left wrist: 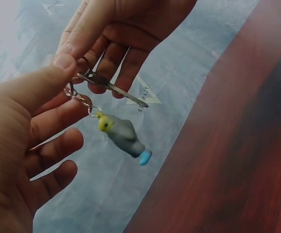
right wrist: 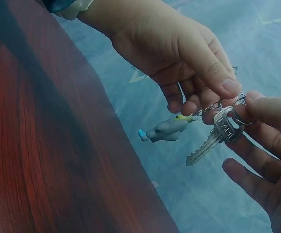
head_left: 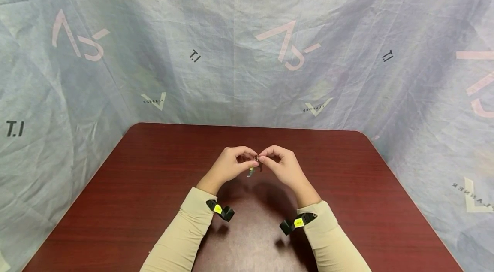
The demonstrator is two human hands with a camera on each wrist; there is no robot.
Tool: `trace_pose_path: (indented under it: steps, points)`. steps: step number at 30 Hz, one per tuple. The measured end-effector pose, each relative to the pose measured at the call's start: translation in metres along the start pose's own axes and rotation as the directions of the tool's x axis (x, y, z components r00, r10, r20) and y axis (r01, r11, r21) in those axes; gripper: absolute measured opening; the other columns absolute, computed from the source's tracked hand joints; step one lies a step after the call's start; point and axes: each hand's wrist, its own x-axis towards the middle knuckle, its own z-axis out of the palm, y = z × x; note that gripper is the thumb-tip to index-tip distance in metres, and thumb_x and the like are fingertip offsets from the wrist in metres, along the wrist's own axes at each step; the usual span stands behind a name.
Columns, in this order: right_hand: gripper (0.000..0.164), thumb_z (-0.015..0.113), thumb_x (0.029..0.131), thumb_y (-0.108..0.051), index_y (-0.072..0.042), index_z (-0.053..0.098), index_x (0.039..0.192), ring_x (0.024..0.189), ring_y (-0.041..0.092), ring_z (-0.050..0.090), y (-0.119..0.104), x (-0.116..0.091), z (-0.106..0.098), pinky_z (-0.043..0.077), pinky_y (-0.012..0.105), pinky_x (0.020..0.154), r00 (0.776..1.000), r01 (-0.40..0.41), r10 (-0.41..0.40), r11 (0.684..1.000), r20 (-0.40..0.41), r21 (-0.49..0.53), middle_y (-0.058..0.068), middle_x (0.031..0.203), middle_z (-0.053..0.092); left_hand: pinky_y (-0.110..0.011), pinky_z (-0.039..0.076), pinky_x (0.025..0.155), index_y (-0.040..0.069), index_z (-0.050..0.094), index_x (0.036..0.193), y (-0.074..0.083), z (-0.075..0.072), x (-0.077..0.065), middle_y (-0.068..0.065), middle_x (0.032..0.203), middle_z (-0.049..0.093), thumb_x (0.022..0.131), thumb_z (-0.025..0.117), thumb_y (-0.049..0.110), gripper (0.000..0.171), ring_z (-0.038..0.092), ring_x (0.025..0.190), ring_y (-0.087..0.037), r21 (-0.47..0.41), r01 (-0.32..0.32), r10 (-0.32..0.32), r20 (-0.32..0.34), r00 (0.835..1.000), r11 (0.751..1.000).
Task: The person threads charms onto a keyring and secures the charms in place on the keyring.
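l hand (head_left: 231,164) & r hand (head_left: 281,167) meet above the table (head_left: 135,186), each pinching the ring (right wrist: 243,123) btwn thumb & finger; other fingers loosely bent. key (right wrist: 223,128) hangs off the ring, in the air btwn the hands. beside it a chain (right wrist: 209,108) w/ a grey figurine (right wrist: 166,130), yellow head, blue feet, also dangling. fingertips cover pt of the ring; in the head view the hands hide most of the set.

beige sleeves (head_left: 181,233) & black wrist cams (head_left: 227,213) w/ yellow labels come in from the near side. table = dark red wood grain, rounded far corners, dull shine nr the front, arm & hand shadows on it. grey-blue cloth (head_left: 231,14) w/ creases hangs behind & both sides, w/ pink, black & pale yellow logos (head_left: 287,42), some lettering reversed.
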Motion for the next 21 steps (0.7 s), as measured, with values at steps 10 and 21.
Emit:
trace_pose_path:
  steps: [10,21]
  points:
    - [0.005,0.069,0.093,0.002,0.006,0.071,0.095,0.075,0.017,0.063,-0.0029,0.0004,-0.0025,0.049,0.027,0.065,0.999,0.044,-0.043,0.999,-0.031,0.012,0.016,0.088,0.072,-0.027,0.051,0.065,0.013,0.070,0.121,-0.0053,0.0061,0.0000,0.005,0.093,0.074,0.088,0.080,0.013,0.034,0.065,0.077,-0.008,-0.067,-0.041,0.042,0.009,0.999,0.997]
    - [0.006,0.069,0.095,-0.002,0.003,0.072,0.097,0.077,0.012,0.063,-0.0013,-0.0001,-0.0045,0.048,0.025,0.065,0.999,0.041,-0.040,0.999,-0.014,0.009,0.013,0.090,0.072,-0.027,0.051,0.062,0.016,0.075,0.110,-0.0051,0.0058,0.0000,0.007,0.088,0.073,0.089,0.080,0.016,0.021,0.063,0.071,-0.008,-0.059,-0.055,0.055,-0.003,0.999,0.997]
